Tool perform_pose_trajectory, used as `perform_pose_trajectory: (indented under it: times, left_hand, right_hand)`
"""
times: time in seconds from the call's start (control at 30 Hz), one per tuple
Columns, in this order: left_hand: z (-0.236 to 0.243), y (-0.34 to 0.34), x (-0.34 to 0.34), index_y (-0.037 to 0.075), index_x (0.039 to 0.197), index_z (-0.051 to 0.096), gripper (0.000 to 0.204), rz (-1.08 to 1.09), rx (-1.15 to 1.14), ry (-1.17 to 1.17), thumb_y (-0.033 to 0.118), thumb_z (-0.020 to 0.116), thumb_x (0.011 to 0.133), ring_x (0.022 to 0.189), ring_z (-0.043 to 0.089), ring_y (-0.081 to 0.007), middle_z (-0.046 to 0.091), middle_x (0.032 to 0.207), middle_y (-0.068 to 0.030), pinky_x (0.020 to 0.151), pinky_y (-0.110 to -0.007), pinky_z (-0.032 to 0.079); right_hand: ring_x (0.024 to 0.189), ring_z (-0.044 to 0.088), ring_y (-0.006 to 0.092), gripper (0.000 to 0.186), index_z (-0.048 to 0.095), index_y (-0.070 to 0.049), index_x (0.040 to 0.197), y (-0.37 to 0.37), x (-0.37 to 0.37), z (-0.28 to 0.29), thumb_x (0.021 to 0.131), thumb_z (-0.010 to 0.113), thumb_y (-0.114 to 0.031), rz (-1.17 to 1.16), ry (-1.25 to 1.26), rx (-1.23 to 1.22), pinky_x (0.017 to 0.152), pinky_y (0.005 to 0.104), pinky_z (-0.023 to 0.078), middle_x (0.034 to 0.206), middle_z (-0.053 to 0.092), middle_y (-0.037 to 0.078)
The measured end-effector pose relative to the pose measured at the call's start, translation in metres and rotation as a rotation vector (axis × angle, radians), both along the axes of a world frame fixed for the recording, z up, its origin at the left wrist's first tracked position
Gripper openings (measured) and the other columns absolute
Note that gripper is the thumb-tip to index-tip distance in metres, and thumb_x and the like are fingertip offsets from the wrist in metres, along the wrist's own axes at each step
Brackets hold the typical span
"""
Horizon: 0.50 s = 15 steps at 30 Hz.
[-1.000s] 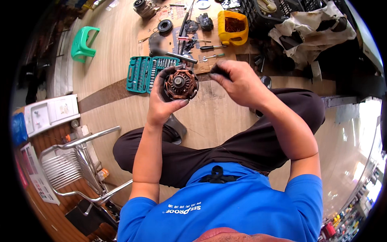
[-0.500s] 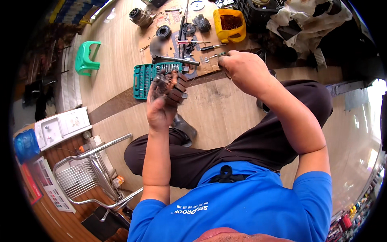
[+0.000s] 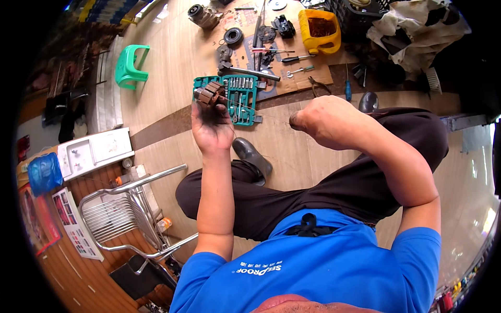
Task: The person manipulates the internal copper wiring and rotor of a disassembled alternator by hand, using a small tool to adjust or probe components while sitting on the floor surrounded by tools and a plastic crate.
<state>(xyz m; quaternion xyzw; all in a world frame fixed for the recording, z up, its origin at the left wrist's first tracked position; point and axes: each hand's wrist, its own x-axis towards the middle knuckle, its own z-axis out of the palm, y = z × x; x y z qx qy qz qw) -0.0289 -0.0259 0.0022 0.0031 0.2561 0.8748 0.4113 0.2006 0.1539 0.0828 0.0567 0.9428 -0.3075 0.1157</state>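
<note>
My left hand (image 3: 213,130), palm up and grimy, grips a round metal motor part with copper windings (image 3: 210,94), tilted above the open teal socket set (image 3: 242,99). My right hand (image 3: 326,121) is closed, knuckles up, to the right of the part and apart from it; whatever its dark fingertips hold is hidden. Beyond it lie pliers (image 3: 317,85), a blue-handled screwdriver (image 3: 347,89) and a small spanner (image 3: 297,71).
Cardboard (image 3: 323,73) bears tools, a black ring (image 3: 233,36), a housing (image 3: 203,18) and a cut yellow jug (image 3: 320,39). A black crate (image 3: 355,15) stands behind. A green stool (image 3: 131,68), a steel chair frame (image 3: 112,219) and my boot (image 3: 250,156) are around me.
My left hand has turned palm up and tipped the wound part away from its face-up position. My right hand rose, then came back down, staying closed.
</note>
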Motion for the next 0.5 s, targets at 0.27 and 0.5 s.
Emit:
perform_pose_trajectory:
  times: [0.27,0.5]
  left_hand:
    - [0.005,-0.002,-0.017,-0.001,0.116,0.062,0.041,0.026,0.020,-0.137,0.035,0.058,0.095,0.098,0.065,-0.0324,0.064,0.114,-0.0204,0.077,-0.032,0.060]
    - [0.005,-0.005,-0.021,-0.002,0.115,0.062,0.045,0.093,-0.031,-0.108,0.039,0.057,0.095,0.095,0.065,-0.0336,0.065,0.112,-0.0204,0.075,-0.032,0.061]
  right_hand:
    - [0.093,0.065,0.0365,0.016,0.064,-0.003,0.092,0.008,0.004,-0.005,0.086,0.050,-0.007,-0.224,0.013,0.055,0.082,0.0460,0.052,0.090,0.067,0.019]
    - [0.091,0.065,0.0358,0.015,0.066,-0.002,0.087,0.030,0.015,0.009,0.083,0.052,-0.005,-0.204,-0.020,0.146,0.080,0.0443,0.053,0.089,0.067,0.018]
